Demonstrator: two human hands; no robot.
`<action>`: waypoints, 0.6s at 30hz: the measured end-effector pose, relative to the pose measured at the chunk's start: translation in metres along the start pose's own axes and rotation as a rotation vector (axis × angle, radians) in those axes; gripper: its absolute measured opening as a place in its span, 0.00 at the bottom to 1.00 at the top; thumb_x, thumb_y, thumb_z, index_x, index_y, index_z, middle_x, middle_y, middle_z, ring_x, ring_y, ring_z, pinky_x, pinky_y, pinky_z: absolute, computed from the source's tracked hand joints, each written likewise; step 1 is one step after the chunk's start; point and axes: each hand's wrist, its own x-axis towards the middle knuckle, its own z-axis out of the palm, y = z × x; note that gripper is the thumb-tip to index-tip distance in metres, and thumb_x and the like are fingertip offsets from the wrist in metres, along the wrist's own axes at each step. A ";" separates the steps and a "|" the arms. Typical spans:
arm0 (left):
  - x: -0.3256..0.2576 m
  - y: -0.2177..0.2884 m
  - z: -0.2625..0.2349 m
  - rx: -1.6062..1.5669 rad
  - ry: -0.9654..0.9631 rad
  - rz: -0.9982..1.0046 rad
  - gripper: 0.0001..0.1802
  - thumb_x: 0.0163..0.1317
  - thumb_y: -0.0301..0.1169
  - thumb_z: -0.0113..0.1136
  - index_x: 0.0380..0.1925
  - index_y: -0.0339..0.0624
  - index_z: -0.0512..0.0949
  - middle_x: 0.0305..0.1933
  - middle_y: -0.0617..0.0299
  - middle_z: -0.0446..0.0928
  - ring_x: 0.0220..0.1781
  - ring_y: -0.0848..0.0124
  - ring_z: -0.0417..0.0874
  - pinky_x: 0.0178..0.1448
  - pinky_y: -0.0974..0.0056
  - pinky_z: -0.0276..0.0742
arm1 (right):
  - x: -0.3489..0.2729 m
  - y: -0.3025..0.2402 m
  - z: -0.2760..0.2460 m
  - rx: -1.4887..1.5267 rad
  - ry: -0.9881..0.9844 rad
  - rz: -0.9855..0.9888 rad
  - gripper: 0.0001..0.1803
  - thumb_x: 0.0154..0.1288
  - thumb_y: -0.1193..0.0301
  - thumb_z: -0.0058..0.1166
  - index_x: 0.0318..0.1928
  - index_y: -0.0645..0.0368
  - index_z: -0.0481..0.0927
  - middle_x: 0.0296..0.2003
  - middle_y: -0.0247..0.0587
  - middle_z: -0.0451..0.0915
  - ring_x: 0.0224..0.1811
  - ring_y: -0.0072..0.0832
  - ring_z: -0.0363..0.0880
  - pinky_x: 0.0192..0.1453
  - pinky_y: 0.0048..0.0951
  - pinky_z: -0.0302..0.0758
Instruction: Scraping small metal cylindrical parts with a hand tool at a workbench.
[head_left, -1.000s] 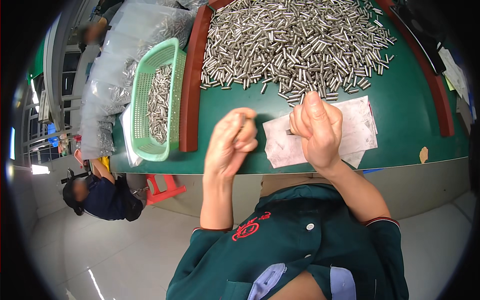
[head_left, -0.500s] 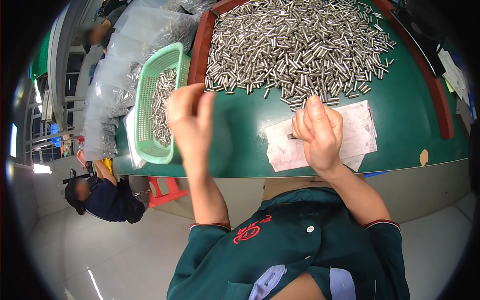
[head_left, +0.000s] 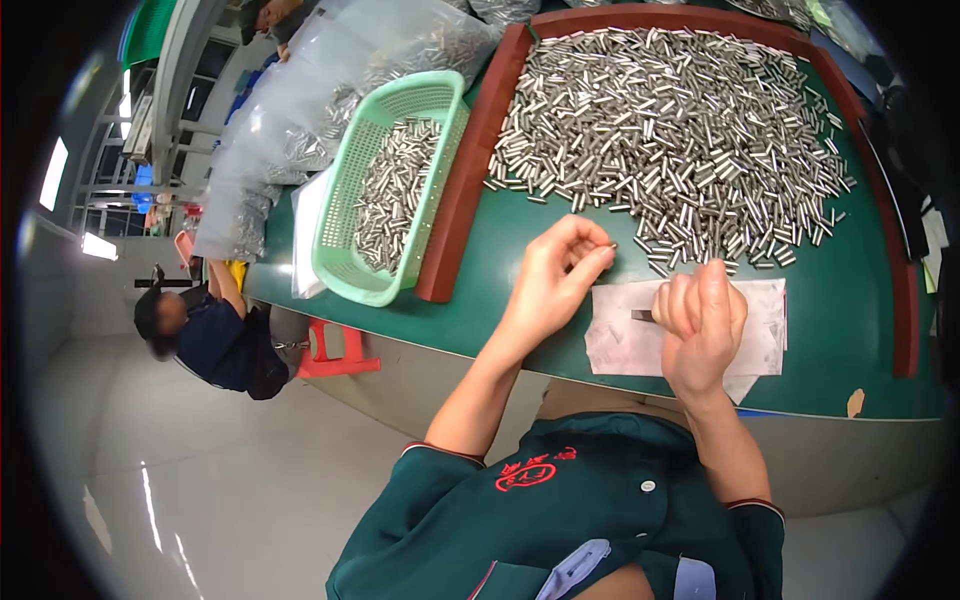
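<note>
A broad pile of small shiny metal pins (head_left: 680,140) lies on the green tabletop (head_left: 500,240). At the near edge of the pile is my left hand (head_left: 555,280), thumb and forefinger pinched together. A small dark tip, apparently the end of a pin, shows between those fingertips. My right hand (head_left: 705,325) is closed in a fist, thumb up, above a smudged pale paper sheet (head_left: 620,345). From its curled fingers sticks out a short, flat, dark metal piece (head_left: 643,315); the rest of it is hidden.
Left of the pile, a green plastic basket (head_left: 335,225) holds more pins. Dark red rails (head_left: 470,190) border the pile. Clear bags of metal parts (head_left: 290,130) line the far left. A red stool (head_left: 340,350) and a seated person (head_left: 225,340) are beyond the table's left end.
My left hand has moved right, from beside the basket to the pile's near edge, and its fingers have come together. My right hand stays closed over the paper. The whole view has shifted.
</note>
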 end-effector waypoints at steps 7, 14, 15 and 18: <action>-0.017 0.002 -0.009 -0.214 -0.069 -0.157 0.06 0.55 0.21 0.52 0.34 0.33 0.72 0.30 0.59 0.75 0.29 0.77 0.73 0.35 0.74 0.70 | 0.006 -0.001 0.005 -0.085 -0.011 -0.018 0.22 0.68 0.67 0.28 0.13 0.53 0.53 0.08 0.25 0.49 0.10 0.14 0.42 0.15 0.20 0.45; -0.015 -0.003 -0.008 -0.244 -0.088 -0.151 0.05 0.56 0.22 0.50 0.33 0.32 0.72 0.28 0.59 0.74 0.27 0.78 0.71 0.33 0.74 0.69 | 0.006 -0.001 -0.001 -0.040 -0.016 -0.013 0.22 0.67 0.67 0.32 0.13 0.55 0.53 0.08 0.26 0.52 0.12 0.14 0.45 0.16 0.20 0.46; -0.015 -0.003 -0.007 -0.238 -0.088 -0.154 0.05 0.57 0.22 0.50 0.33 0.32 0.72 0.28 0.60 0.74 0.27 0.78 0.71 0.33 0.74 0.69 | 0.006 -0.001 -0.002 -0.033 -0.018 -0.013 0.22 0.67 0.67 0.32 0.13 0.55 0.53 0.08 0.26 0.52 0.12 0.14 0.45 0.16 0.19 0.46; -0.017 -0.004 -0.008 -0.225 -0.083 -0.161 0.06 0.57 0.23 0.49 0.33 0.32 0.72 0.27 0.60 0.74 0.26 0.78 0.71 0.32 0.74 0.68 | 0.005 0.001 -0.002 -0.031 -0.016 -0.005 0.22 0.67 0.67 0.32 0.13 0.55 0.53 0.08 0.26 0.52 0.12 0.13 0.45 0.16 0.19 0.46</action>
